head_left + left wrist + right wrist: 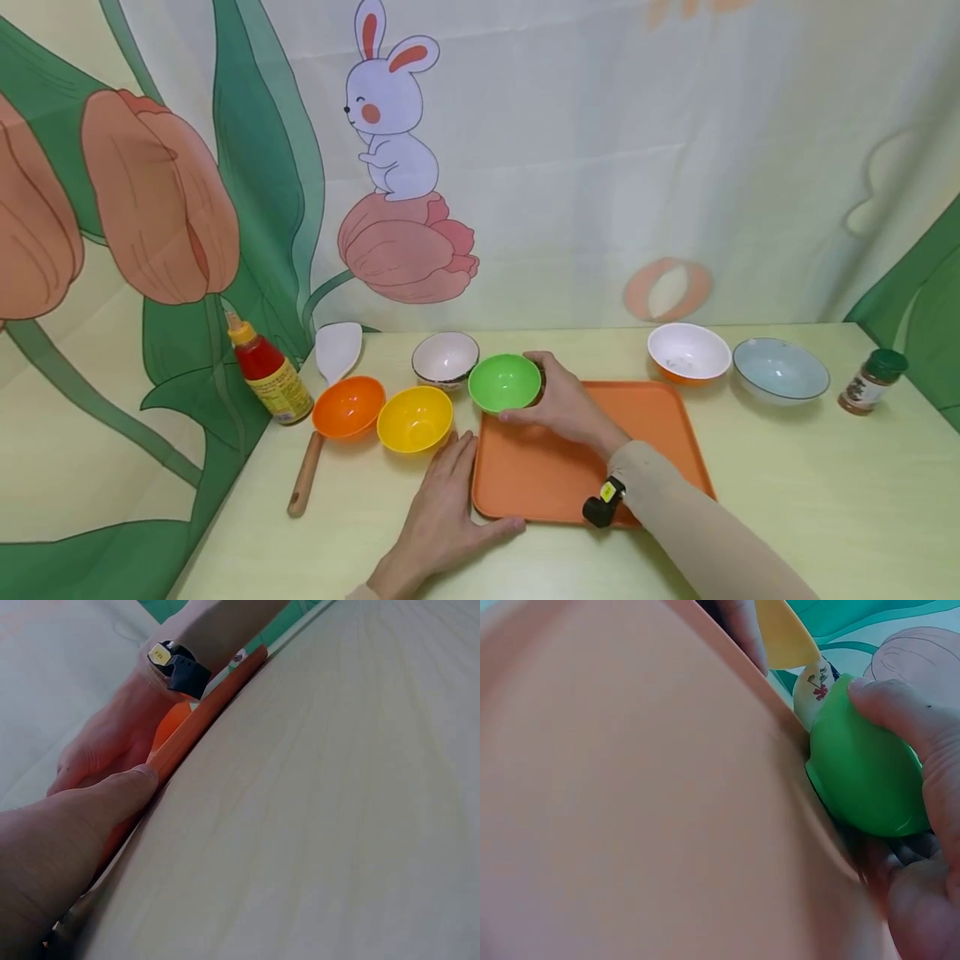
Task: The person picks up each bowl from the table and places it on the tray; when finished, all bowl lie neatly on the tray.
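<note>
My right hand grips the green bowl from its right side, at the back left corner of the orange tray. In the right wrist view the thumb lies on the outside of the green bowl, close to the tray's edge; whether the bowl touches the tray cannot be told. At the tray's front left corner my left hand lies with fingers extended along the left side. Its thumb touches the tray's front edge, as the left wrist view shows. Just beyond those fingertips stands a yellow bowl.
Left of the yellow bowl are an orange bowl, a white spatula with a wooden handle and a red sauce bottle. A white bowl stands behind. On the right are a white-and-orange bowl, a pale blue bowl and a spice jar.
</note>
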{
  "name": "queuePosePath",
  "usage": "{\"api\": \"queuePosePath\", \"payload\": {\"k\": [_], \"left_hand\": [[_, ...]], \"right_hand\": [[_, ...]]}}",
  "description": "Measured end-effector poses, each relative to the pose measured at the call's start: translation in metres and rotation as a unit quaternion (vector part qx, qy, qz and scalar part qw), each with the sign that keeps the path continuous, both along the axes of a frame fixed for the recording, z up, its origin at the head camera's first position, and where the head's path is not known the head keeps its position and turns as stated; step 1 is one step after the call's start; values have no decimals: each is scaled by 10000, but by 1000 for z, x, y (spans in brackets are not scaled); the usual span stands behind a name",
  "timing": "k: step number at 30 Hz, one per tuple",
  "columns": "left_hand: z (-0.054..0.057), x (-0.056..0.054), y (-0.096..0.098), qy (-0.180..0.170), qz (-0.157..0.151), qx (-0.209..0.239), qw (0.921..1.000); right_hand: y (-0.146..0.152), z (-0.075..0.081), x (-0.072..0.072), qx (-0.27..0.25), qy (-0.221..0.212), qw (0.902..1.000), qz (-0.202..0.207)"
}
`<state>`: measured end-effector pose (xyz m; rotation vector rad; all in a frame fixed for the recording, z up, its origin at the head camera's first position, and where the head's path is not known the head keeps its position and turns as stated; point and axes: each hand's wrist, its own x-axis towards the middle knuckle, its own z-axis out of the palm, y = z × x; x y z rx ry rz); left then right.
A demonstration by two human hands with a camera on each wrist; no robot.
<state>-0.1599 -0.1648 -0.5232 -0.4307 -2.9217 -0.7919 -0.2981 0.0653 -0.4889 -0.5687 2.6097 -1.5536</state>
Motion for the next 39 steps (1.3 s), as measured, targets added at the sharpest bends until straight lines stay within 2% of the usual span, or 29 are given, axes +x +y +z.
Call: {"api": "queuePosePath", "payload": {"k": [9, 24, 31, 39], "left_hand": [[1, 0, 2, -113, 32, -23, 9999], [1, 0, 1, -103, 13, -39, 9999], [2, 2, 0, -94, 3, -13, 10000], [3, 2, 1, -59, -41, -25, 10000]], "right_hand": [[-1, -2, -2, 89, -100, 9999, 61], [5, -4, -2, 175, 20, 9997, 152], [14, 7, 0, -130, -83, 9996, 224], [40, 35, 10, -363, 438, 9984, -75]]}}
